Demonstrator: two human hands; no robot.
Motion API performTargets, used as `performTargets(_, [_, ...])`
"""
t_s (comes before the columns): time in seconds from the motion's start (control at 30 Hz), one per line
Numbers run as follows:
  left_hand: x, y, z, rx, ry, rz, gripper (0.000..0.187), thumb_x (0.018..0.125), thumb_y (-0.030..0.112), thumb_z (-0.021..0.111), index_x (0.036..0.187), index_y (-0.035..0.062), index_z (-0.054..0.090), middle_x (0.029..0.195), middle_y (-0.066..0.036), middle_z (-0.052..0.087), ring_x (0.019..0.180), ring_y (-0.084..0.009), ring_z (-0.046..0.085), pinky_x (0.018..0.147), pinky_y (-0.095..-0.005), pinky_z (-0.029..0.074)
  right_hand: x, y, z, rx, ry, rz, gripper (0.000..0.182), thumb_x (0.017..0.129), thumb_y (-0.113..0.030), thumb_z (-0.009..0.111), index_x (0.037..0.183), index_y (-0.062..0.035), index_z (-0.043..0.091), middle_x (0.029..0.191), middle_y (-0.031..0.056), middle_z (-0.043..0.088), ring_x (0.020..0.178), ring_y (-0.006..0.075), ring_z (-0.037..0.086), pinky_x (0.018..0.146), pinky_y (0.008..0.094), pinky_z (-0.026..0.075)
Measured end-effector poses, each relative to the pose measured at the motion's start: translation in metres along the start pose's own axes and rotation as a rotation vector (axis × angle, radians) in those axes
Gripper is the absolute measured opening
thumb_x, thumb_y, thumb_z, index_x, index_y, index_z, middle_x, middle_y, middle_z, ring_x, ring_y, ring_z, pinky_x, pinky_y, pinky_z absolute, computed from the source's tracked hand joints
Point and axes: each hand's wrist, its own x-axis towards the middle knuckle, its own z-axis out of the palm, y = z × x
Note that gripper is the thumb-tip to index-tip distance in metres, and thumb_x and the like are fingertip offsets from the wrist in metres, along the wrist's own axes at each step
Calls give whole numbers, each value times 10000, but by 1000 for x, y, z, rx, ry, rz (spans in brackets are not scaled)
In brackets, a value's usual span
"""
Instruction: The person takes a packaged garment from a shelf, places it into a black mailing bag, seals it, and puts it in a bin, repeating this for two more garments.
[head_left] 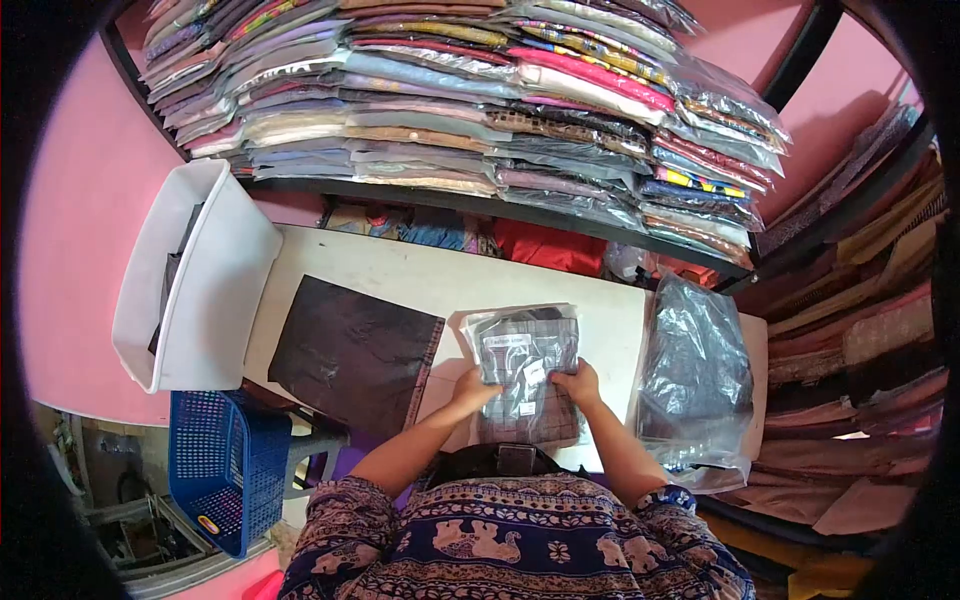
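Observation:
A folded dark plaid cloth in a clear plastic bag (525, 400) lies at the middle of the white table, close to my body. White labels show on its front. My left hand (474, 390) grips its left edge, with the thumb on top. On the opposite edge, my right hand (579, 384) holds it the same way, fingers mostly hidden underneath. To the left of the bag lies a folded dark cloth (350, 345) with a patterned strip along its right edge. On the right, a larger clear plastic bag with dark contents (697, 360) rests on the table.
A white plastic bin (215, 290) with dark items inside stands at the table's left end. Below it is a blue perforated basket (262, 470). Stacks of bagged folded cloth (430, 110) fill the shelf behind the table (370, 258). More folded fabrics (850, 390) are piled at right.

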Motion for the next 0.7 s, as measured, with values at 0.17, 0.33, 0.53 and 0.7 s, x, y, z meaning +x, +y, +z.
performTargets(0.17, [0, 36, 15, 17, 30, -22, 553, 686, 286, 733, 1105, -37, 572, 952, -178, 663, 875, -284, 647, 795, -371, 495, -20, -46, 6, -243, -59, -157, 840, 655, -432, 765, 1149, 105, 348, 1062, 311, 554, 949, 439, 582, 810, 441, 484])
performTargets(0.33, [0, 80, 19, -836, -88, -534, 607, 739, 354, 703, 1179, -29, 533, 1074, -140, 607, 1009, -248, 589, 879, -354, 467, -50, -105, -5, -504, -298, -309, 1059, 533, -612, 787, 1169, 113, 349, 1202, 296, 456, 1080, 424, 518, 871, 489, 447])
performTargets(0.53, [2, 56, 3, -412, -368, -53, 233, 914, 153, 543, 1079, 8, 620, 1109, -105, 609, 1034, -191, 576, 867, -291, 456, -33, -84, 11, -531, -61, -237, 1024, 585, -413, 804, 1321, 60, 271, 1144, 255, 516, 1000, 403, 559, 828, 462, 475])
performTargets(0.7, [-35, -4, -63, 118, 110, 217, 181, 803, 187, 664, 892, 29, 660, 799, -118, 666, 715, -199, 641, 649, -325, 486, -13, -80, 8, -492, 27, -247, 809, 665, -236, 725, 1322, 31, 335, 904, 229, 638, 813, 384, 629, 732, 451, 504])
